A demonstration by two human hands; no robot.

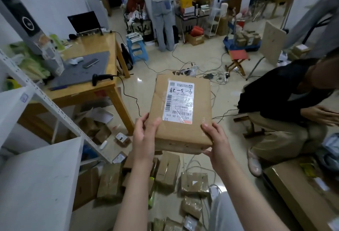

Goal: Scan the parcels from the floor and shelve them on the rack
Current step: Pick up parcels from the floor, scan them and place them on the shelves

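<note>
Nearest, a scatter of brown parcels [194,185] lies on the floor below the arms, so most of the work looks undone; at the near left stand the white shelves of the rack [36,157], well apart from what is being carried; above the floor pile the left hand [145,137] grips the near left corner of a flat cardboard parcel [183,133], thumb along its edge and a finger laid over the top face; the right hand [215,139] clamps the near right corner, thumb on top and fingers curled beneath; the parcel is held in the air between both hands, its white shipping label [178,102] facing up with a handwritten code, which may be a shelf mark; whether it has been scanned cannot be told; farther left, the black barcode scanner [100,78] rests on the wooden table [110,87], in neither hand; so this parcel is lifted but not shelved; to the right a seated person [275,111] bends forward, and far back another person [163,20] stands.
</note>
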